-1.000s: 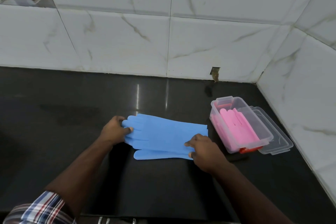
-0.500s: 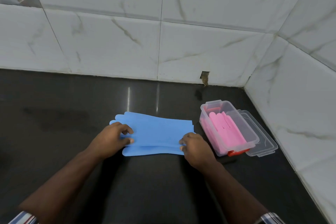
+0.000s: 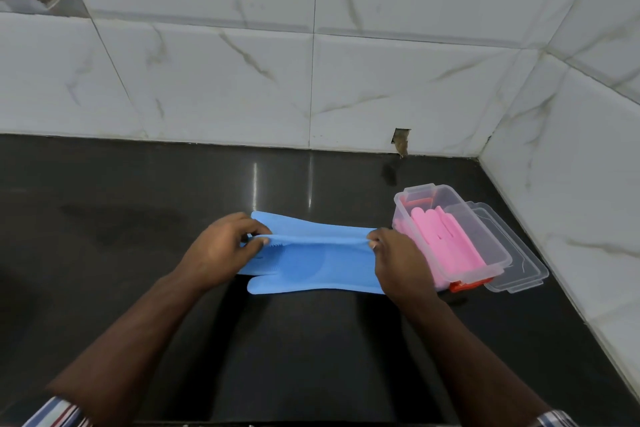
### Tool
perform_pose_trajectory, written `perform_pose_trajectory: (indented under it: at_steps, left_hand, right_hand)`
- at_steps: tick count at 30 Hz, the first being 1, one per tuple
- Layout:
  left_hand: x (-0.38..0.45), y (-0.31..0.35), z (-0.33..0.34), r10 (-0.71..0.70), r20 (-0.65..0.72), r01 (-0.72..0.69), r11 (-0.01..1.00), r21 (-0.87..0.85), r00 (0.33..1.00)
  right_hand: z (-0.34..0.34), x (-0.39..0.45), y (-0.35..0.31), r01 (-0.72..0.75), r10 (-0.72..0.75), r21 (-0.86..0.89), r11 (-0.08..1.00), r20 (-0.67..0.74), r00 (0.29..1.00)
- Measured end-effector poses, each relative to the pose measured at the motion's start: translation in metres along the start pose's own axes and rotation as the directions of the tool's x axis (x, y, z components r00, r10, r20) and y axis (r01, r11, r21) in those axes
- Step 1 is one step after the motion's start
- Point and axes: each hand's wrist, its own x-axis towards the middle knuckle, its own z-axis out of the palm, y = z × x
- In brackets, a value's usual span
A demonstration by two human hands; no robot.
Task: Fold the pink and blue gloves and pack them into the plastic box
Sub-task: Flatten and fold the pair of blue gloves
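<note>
Sleeves: striped cuffs [image 3: 57, 413] show at the near edge of the counter, one on each forearm.
Counter: dark and glossy [image 3: 311, 357], running back to a white marbled tile wall [image 3: 225, 80] and a side wall on the right.
Left hand: the left hand [image 3: 218, 251] grips the finger end of the blue gloves, thumb and fingers closed on a raised fold of the rubber.
Right hand: the right hand [image 3: 398, 258] pinches the cuff end of the same fold, fingertips tight on the edge.
Blue gloves: the blue gloves [image 3: 311, 263] lie stacked mid-counter, lengthwise from left to right, with the far long edge lifted into a ridge between the two hands; one thumb sticks out toward the near edge.
Plastic box: the clear plastic box [image 3: 478, 239] sits just beside the right hand, toward the counter's right edge, open on top, with red clips at both ends.
Pink gloves: the pink gloves [image 3: 446, 243] lie inside the box, fingers pointing to the far end.
Lid: a clear lid [image 3: 519, 270] rests on the counter, touching the box's right side.
Wall: a small chipped hole [image 3: 401, 140] shows where tile meets the counter's far edge.
</note>
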Motion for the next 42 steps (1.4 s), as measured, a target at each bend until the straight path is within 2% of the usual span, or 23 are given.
perform_pose_trajectory:
  at_steps: [3,7,11,15,18,20,24,26,28,30,33,37,40,42]
  left_hand:
    - [-0.009,-0.001,0.003,0.033,0.069,-0.031,0.999,-0.038,0.997]
    - [-0.024,-0.014,0.013,-0.049,0.207,0.06,0.997,-0.049,0.977]
    - [-0.027,-0.02,0.023,-0.097,0.24,0.085,0.995,0.056,0.966]
    - [-0.027,-0.021,0.027,-0.142,0.293,0.113,0.987,0.111,0.946]
    - [-0.026,-0.017,0.026,-0.144,0.3,0.116,0.987,0.111,0.943]
    - [-0.025,-0.015,0.024,-0.15,0.293,0.13,0.988,0.086,0.944]
    - [-0.026,-0.012,0.02,-0.149,0.225,0.157,0.987,-0.021,0.963]
    - [-0.027,-0.009,0.018,-0.167,0.197,0.185,0.979,-0.08,0.966]
    - [-0.029,-0.009,0.017,-0.172,0.211,0.194,0.977,-0.087,0.962]
    - [-0.031,-0.011,0.018,-0.168,0.272,0.181,0.983,-0.024,0.948]
    - [-0.034,-0.014,0.022,-0.198,0.348,0.19,0.98,0.058,0.916]
    - [-0.036,-0.011,0.026,-0.237,0.319,0.232,0.971,0.053,0.917]
    - [-0.035,-0.008,0.026,-0.237,0.299,0.236,0.971,0.039,0.924]
    - [-0.036,-0.007,0.025,-0.249,0.294,0.254,0.967,0.02,0.923]
  right_hand:
    - [-0.004,-0.008,0.004,-0.039,0.039,0.021,0.999,0.036,0.999]
    - [-0.003,-0.022,0.015,-0.021,0.024,-0.015,1.0,0.233,0.972]
    - [-0.002,-0.029,0.021,-0.01,0.015,-0.016,1.0,0.332,0.943]
    - [-0.001,-0.022,0.022,0.054,-0.006,-0.109,0.993,0.398,0.918]
    - [0.001,-0.019,0.021,0.076,-0.014,-0.142,0.987,0.396,0.918]
    - [0.0,-0.02,0.019,0.041,0.003,-0.118,0.992,0.349,0.937]
    - [-0.005,-0.025,0.013,0.011,-0.015,0.044,0.999,0.084,0.996]
    - [-0.006,-0.029,0.012,0.005,-0.006,0.058,0.998,0.022,1.0]
    - [-0.006,-0.035,0.012,-0.003,0.001,0.047,0.999,0.037,0.999]
    - [-0.001,-0.039,0.016,0.05,-0.051,0.018,0.999,0.082,0.995]
    - [0.0,-0.045,0.022,0.031,-0.019,-0.047,0.998,0.235,0.972]
    - [0.003,-0.045,0.025,0.019,-0.002,-0.054,0.998,0.301,0.954]
    - [0.002,-0.037,0.023,-0.043,0.064,-0.067,0.997,0.359,0.931]
    - [0.001,-0.033,0.021,-0.063,0.083,-0.068,0.996,0.349,0.933]
